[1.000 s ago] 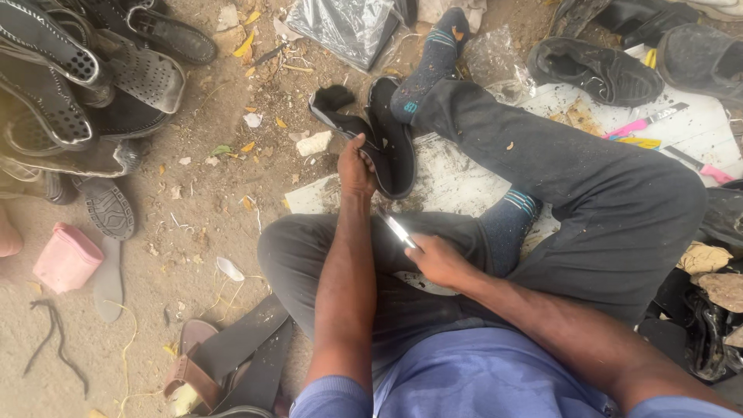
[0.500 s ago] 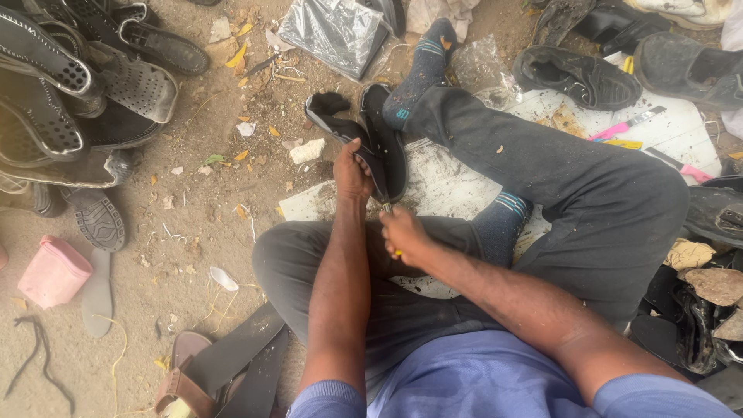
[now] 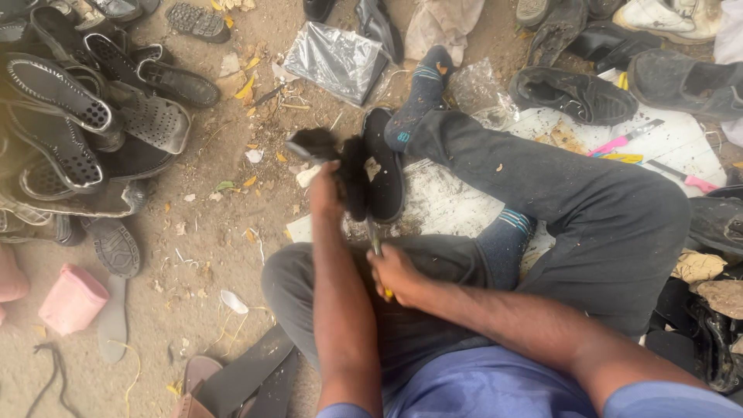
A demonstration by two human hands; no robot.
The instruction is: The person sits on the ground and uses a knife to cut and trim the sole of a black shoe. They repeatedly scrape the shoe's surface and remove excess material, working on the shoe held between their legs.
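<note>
Right hand (image 3: 396, 272) dropped, gripping knife (image 3: 376, 241); left hand (image 3: 326, 193) grips black shoe (image 3: 385, 166)

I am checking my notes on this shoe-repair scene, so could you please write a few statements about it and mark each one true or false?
1. The left hand grips a black shoe held out in front of the knees. True.
2. The right hand is empty and rests flat on the ground. False: it is closed around a thin tool with a yellow handle, whose tip points up towards the shoe.
3. A pile of dark shoes and soles lies on the person's left. True.
4. The person wears red socks. False: the socks are dark blue with lighter stripes.
5. A pink container sits on the sandy ground at the left. True.
</note>
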